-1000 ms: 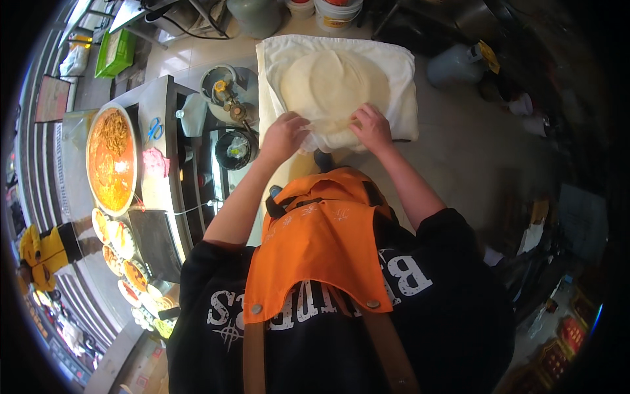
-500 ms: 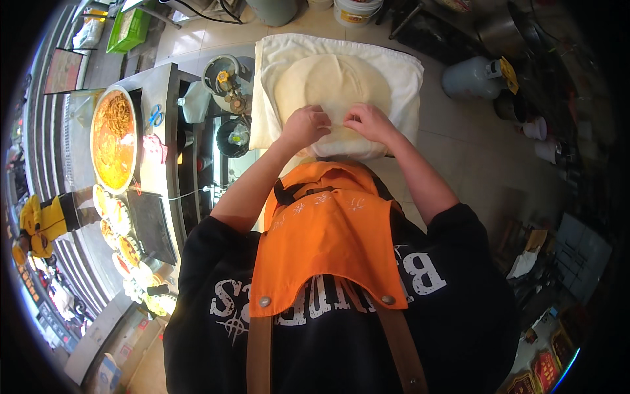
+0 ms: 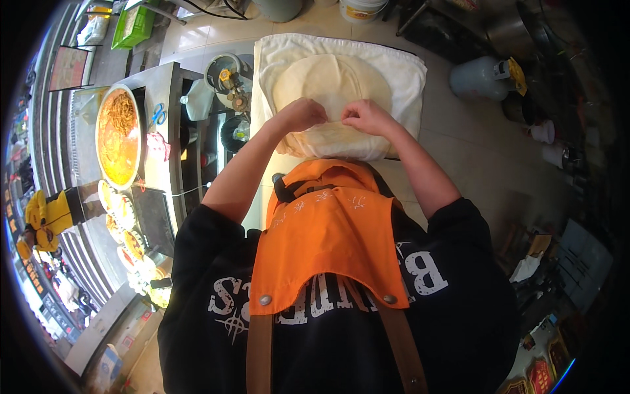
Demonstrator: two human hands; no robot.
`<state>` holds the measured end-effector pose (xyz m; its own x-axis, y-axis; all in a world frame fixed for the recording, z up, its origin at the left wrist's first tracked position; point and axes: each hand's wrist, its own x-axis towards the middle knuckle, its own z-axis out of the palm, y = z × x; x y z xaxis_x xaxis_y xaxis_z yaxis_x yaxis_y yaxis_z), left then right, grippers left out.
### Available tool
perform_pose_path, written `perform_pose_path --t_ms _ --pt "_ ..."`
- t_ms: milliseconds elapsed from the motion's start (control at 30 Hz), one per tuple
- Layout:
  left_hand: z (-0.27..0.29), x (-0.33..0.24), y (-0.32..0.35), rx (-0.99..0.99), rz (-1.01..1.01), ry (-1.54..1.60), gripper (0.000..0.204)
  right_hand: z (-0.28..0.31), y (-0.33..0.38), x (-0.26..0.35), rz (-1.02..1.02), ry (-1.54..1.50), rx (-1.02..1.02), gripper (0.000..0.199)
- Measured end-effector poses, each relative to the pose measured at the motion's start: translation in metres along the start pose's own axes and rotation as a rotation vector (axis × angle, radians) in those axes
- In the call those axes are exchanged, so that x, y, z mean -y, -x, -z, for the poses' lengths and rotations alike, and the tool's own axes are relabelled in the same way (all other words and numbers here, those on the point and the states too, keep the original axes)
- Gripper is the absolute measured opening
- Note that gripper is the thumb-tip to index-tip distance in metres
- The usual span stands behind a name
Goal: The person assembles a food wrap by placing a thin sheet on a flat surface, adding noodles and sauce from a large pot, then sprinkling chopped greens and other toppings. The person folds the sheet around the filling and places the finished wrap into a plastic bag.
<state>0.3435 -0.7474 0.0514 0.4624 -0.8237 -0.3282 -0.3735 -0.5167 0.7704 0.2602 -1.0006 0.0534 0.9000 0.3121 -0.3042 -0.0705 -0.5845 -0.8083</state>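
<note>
A pile of thin, round, pale sheets [image 3: 328,75], like flatbread or dough, lies on a white cloth [image 3: 408,85] in front of me. My left hand [image 3: 302,115] and my right hand [image 3: 369,118] hang over its near half, a small gap between them. Both hands have thumb and fingers pinched together. They grip a pale sheet edge, which runs across between the fingertips. Below that edge, on my side, a yellower round surface shows. What supports the cloth is mostly hidden.
To the left stands a metal counter [image 3: 164,82] with a large bowl of red-orange food [image 3: 120,154], blue scissors [image 3: 159,114] and several smaller dishes. A gas cylinder [image 3: 476,80] stands on the tiled floor at right. A white bucket [image 3: 362,9] is at the far side.
Both hands have moved slightly away from me, pinching the sheet edge. More of the yellower surface shows on the near side. The whole view has shifted a little.
</note>
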Motion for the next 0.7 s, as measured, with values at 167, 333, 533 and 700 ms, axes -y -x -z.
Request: perform_pose_path --t_ms 167,333,533,700 --pt "-0.001 -0.002 -0.004 0.008 0.009 -0.060 0.015 -0.014 0.005 0.010 0.201 0.184 -0.312 0.009" --pt "-0.002 -0.002 -0.009 0.022 0.060 -0.152 0.024 -0.037 0.009 0.030 0.465 0.256 -0.406 0.004" --pt "-0.002 0.000 -0.010 0.006 -0.030 -0.280 0.018 -0.062 0.012 0.025 0.534 0.391 -0.492 0.009" --pt "-0.004 -0.004 -0.008 -0.171 0.119 -0.132 0.020 -0.084 0.023 0.009 0.518 0.461 -0.494 0.011"
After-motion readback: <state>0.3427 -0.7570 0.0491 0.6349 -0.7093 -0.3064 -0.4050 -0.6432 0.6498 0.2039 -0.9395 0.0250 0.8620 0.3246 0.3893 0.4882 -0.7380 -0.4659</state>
